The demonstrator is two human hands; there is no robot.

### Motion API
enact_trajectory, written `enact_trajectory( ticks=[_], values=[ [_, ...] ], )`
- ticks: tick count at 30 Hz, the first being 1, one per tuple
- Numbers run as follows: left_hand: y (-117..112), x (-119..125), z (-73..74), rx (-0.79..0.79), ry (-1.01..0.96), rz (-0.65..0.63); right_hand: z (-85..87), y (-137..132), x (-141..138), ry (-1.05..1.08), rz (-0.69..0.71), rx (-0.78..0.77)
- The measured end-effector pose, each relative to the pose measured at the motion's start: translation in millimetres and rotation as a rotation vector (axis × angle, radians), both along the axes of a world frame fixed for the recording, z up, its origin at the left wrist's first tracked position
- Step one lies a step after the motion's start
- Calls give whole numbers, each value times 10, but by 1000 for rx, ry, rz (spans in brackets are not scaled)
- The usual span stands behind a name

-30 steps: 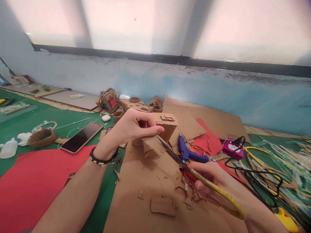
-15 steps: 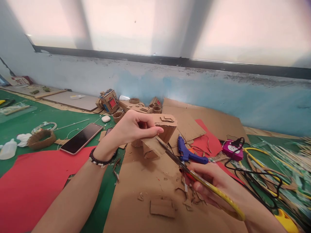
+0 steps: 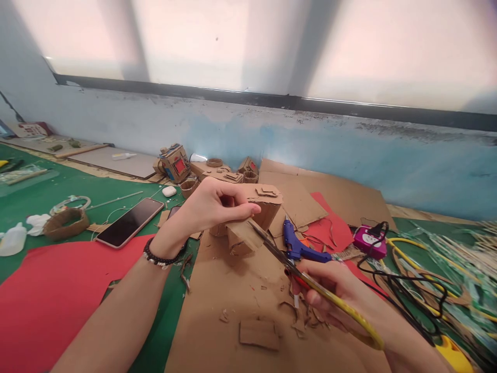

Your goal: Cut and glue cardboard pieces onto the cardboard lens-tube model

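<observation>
Head view: the right hand point(image 3: 334, 277) holds yellow-handled scissors point(image 3: 319, 288), tips at a thin cardboard piece point(image 3: 248, 234) the left hand point(image 3: 221, 204) pinches before a cardboard box point(image 3: 267, 211). The piece seems light, stiff but bendy, so pinch its edge.
</observation>
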State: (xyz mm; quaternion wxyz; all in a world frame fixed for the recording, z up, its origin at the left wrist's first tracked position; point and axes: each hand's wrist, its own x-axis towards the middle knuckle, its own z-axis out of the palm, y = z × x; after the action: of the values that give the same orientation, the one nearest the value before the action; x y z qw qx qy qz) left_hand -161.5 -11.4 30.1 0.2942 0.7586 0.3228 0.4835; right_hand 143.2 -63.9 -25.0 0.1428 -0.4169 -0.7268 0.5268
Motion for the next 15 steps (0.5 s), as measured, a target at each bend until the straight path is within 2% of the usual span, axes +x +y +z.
enact_trajectory(
  ticks=[15],
  values=[
    [17,-13,0,-14,1,-7,-21,-19,-2,0,-11,18]
  ],
)
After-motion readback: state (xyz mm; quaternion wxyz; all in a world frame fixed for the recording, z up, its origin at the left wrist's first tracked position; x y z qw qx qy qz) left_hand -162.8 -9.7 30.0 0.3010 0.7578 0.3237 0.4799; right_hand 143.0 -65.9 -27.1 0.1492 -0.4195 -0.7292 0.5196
